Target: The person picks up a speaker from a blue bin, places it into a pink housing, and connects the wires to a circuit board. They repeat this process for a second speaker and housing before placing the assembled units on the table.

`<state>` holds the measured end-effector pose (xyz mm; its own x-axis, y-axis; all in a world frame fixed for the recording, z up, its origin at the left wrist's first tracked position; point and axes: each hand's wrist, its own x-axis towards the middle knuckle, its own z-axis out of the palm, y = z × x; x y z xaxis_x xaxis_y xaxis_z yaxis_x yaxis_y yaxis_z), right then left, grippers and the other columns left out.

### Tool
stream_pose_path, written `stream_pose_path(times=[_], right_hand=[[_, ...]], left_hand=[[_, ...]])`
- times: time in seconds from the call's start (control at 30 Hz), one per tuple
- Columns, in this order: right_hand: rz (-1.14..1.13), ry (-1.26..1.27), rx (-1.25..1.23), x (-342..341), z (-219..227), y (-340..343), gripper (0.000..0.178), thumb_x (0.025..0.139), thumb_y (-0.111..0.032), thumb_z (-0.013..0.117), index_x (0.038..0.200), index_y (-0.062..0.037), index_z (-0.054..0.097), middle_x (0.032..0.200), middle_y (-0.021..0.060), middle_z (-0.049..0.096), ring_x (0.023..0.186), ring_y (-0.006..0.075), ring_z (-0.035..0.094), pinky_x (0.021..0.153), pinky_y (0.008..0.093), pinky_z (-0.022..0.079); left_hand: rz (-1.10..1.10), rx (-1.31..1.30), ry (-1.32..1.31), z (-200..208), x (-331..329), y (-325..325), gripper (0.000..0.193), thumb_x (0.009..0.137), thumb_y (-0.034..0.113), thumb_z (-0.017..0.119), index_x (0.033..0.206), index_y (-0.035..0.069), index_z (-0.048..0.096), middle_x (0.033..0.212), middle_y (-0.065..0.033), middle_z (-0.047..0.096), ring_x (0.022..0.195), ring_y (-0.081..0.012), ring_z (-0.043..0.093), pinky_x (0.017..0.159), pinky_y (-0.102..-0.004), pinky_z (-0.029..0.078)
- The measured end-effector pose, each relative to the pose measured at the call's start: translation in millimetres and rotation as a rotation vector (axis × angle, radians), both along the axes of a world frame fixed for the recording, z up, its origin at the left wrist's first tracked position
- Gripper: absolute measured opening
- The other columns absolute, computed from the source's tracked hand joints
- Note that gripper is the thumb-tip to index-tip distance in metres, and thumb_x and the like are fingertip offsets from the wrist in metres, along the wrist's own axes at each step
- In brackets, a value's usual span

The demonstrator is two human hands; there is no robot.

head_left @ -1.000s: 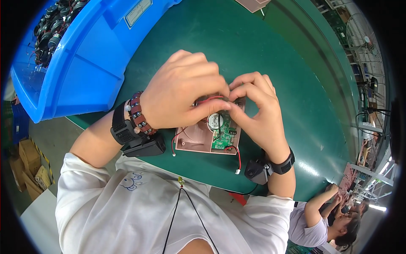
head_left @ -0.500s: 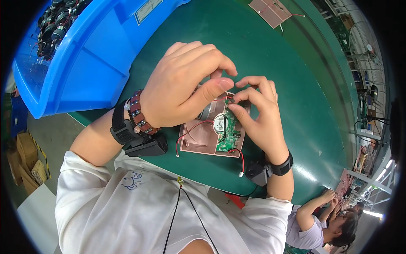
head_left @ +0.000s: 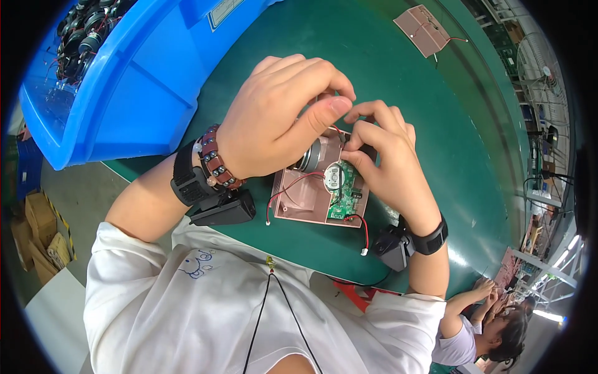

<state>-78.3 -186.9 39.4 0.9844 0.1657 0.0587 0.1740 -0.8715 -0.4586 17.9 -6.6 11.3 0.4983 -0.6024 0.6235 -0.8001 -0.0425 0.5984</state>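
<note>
The work in hand looks like placing or seating wiring at the far part of an open pink housing [head_left: 311, 220], which lies on the green table [head_left: 299, 244] in front of the person. The right hand [head_left: 387, 146] reaches in over the far right of the housing, its thumb and index finger bent close together near the inner wall; I cannot tell whether they are clamped on anything. The left hand [head_left: 283, 115] hangs over the far left part, thumb and index finger almost meeting above the far edge, and whether they pinch a wire is hidden too. Under and between the 2 hands sit a black and silver cylindrical part [head_left: 311, 157], a white round part [head_left: 334, 177] and a green circuit board [head_left: 352, 194] along the right side. The next move seems to call for small, light fingertip work, keeping clear of the thin wires. 2 red and black leads overhang the near side, a left lead [head_left: 268, 210] and a right lead [head_left: 366, 235], each ending in a white plug, and either could snag on a wrist-worn black device [head_left: 225, 209]. For moving, the blue bin [head_left: 142, 93] closes off the left, the table's near edge runs close to the housing, and bare tabletop opens on the far side and far right, up to a second pink piece [head_left: 422, 31].
</note>
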Motion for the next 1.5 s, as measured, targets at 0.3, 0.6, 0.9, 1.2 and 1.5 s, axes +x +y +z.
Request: stream_pose_path(times=[0.3, 0.6, 0.9, 1.2, 1.5], right_hand=[[-0.053, -0.194, -0.149, -13, 2, 2, 0.020, 0.070, -0.011, 0.072, 0.074, -0.0076, 0.053, 0.105, 0.0050, 0.054, 0.098, 0.0247, 0.049, 0.085, 0.0377, 0.033], [-0.135, -0.305, -0.370, -101, -11, 34, 0.021, 0.065, -0.015, 0.068, 0.077, -0.0091, 0.053, 0.089, 0.0048, 0.055, 0.080, 0.0247, 0.054, 0.066, 0.0357, 0.043], [-0.607, -0.172, -1.018, -135, 23, -129, 0.020, 0.074, -0.011, 0.060, 0.093, -0.0087, 0.058, 0.097, 0.0062, 0.057, 0.091, 0.0255, 0.057, 0.079, 0.0385, 0.044], [-0.674, -0.432, -0.787, 78, -54, -272, 0.038, 0.071, -0.015, 0.074, 0.104, -0.0057, 0.058, 0.108, 0.0124, 0.057, 0.106, 0.0322, 0.051, 0.083, 0.0417, 0.046], [-0.554, -0.616, -0.675, 99, -25, -179, 0.017, 0.075, -0.018, 0.069, 0.084, -0.0052, 0.063, 0.095, 0.0080, 0.056, 0.095, 0.0306, 0.052, 0.075, 0.0447, 0.042]], left_hand=[[0.092, -0.080, 0.219, -6, 4, -10, 0.016, 0.092, 0.019, 0.054, 0.097, 0.004, 0.057, 0.083, -0.0075, 0.061, 0.079, -0.0233, 0.059, 0.073, -0.0344, 0.043], [0.041, -0.193, 0.409, -5, 0, -10, 0.017, 0.092, 0.014, 0.054, 0.103, 0.001, 0.054, 0.091, -0.0101, 0.061, 0.085, -0.0235, 0.060, 0.077, -0.0315, 0.047], [-0.193, 0.079, 0.145, 11, -23, 6, 0.018, 0.085, 0.008, 0.059, 0.101, 0.004, 0.055, 0.083, -0.0065, 0.058, 0.075, -0.0194, 0.056, 0.073, -0.0321, 0.042], [-0.347, 0.243, 0.153, -9, -23, -2, 0.016, 0.086, 0.018, 0.059, 0.100, 0.009, 0.058, 0.082, -0.0029, 0.059, 0.073, -0.0216, 0.060, 0.072, -0.0350, 0.044], [-0.201, 0.181, 0.338, -27, -18, -10, 0.019, 0.087, 0.018, 0.058, 0.103, 0.008, 0.055, 0.095, -0.0066, 0.055, 0.083, -0.0265, 0.057, 0.075, -0.0385, 0.046]])
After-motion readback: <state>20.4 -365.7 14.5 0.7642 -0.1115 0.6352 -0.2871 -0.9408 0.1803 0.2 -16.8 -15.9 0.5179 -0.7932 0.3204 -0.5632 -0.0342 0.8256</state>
